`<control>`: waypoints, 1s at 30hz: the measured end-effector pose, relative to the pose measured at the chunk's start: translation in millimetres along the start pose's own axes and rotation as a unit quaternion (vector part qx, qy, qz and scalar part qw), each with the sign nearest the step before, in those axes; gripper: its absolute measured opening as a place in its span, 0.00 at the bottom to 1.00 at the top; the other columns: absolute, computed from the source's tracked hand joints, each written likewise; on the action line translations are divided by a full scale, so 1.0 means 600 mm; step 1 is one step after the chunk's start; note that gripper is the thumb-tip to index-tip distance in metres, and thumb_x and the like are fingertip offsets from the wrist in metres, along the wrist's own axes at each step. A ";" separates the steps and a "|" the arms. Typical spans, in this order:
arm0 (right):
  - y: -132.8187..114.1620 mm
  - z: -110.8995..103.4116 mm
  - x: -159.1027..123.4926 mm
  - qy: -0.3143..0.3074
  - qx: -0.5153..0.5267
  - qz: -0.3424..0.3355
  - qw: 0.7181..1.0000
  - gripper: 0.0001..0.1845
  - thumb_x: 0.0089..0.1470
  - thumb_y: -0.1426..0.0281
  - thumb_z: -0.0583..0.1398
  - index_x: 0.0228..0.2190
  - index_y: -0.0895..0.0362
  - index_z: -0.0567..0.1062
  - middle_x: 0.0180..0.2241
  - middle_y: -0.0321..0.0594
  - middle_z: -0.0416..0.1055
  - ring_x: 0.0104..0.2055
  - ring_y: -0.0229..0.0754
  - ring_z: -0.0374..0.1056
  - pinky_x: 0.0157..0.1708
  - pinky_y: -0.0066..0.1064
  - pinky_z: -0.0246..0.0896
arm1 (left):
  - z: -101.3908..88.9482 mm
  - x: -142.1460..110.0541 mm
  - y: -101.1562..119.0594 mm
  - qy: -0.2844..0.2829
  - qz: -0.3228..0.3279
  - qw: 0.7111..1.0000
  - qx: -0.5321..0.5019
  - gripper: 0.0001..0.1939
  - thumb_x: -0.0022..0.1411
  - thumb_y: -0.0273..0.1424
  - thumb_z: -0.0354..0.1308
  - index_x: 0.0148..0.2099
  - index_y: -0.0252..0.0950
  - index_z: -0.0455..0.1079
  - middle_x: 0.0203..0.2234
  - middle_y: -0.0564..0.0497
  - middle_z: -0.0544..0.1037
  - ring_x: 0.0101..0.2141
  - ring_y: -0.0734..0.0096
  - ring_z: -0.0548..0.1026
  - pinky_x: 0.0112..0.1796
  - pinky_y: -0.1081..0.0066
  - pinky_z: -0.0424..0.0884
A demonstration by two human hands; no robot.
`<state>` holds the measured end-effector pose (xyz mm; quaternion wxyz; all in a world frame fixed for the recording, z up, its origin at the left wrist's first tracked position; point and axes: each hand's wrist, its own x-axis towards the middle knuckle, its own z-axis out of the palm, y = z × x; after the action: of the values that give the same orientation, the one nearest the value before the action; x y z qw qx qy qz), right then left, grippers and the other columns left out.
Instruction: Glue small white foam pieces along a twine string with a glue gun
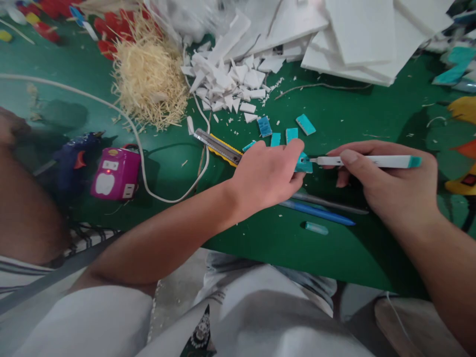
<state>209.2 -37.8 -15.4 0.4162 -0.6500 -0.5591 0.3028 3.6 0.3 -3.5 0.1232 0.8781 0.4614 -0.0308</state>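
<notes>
Teal foam piece [305,163], light and crushable, sits pinched by its edges in my left hand [269,173] fingers above the green table [334,119]; my right hand [390,183] grips a marker [372,161] touching it.
</notes>
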 end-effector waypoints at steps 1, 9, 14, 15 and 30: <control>0.005 0.001 -0.001 0.005 0.001 -0.008 1.000 0.09 0.57 0.59 0.72 0.31 0.50 0.90 0.19 0.36 0.75 0.20 0.35 0.63 0.18 0.29 0.52 | -0.001 0.000 0.000 -0.003 -0.001 1.000 0.001 0.18 0.78 0.37 0.58 0.62 0.33 0.73 0.34 0.46 0.85 0.43 0.48 0.86 0.47 0.57 0.76; 0.018 -0.001 -0.002 -0.005 0.006 -0.008 1.000 0.10 0.61 0.58 0.71 0.30 0.47 0.89 0.19 0.34 0.74 0.20 0.39 0.65 0.19 0.34 0.55 | -0.003 -0.001 0.003 -0.004 -0.005 1.000 0.001 0.17 0.77 0.37 0.58 0.61 0.34 0.73 0.31 0.48 0.83 0.42 0.49 0.87 0.47 0.57 0.77; 0.009 -0.001 -0.001 0.005 0.004 -0.015 1.000 0.11 0.58 0.55 0.72 0.33 0.47 0.90 0.19 0.34 0.74 0.18 0.37 0.62 0.17 0.32 0.51 | -0.001 -0.002 0.001 0.007 -0.003 1.000 -0.007 0.16 0.76 0.36 0.59 0.60 0.34 0.73 0.31 0.48 0.83 0.42 0.48 0.87 0.47 0.56 0.77; 0.006 -0.001 0.000 0.000 0.002 -0.007 1.000 0.12 0.58 0.54 0.72 0.32 0.48 0.89 0.19 0.34 0.74 0.19 0.37 0.62 0.18 0.32 0.51 | 0.000 -0.002 0.001 0.009 -0.002 1.000 -0.007 0.16 0.76 0.36 0.59 0.60 0.34 0.73 0.31 0.48 0.84 0.42 0.48 0.87 0.47 0.56 0.77; 0.002 0.000 0.000 0.011 -0.006 -0.003 1.000 0.14 0.55 0.53 0.72 0.31 0.50 0.88 0.18 0.35 0.73 0.18 0.37 0.63 0.17 0.31 0.54 | 0.001 -0.003 -0.001 0.022 0.002 1.000 -0.015 0.14 0.76 0.35 0.58 0.59 0.35 0.73 0.31 0.48 0.83 0.41 0.51 0.86 0.46 0.59 0.76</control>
<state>209.9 -37.9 -16.7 0.4192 -0.6543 -0.5579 0.2914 1.9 -1.0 -4.1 0.1264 0.8775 0.4626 -0.0037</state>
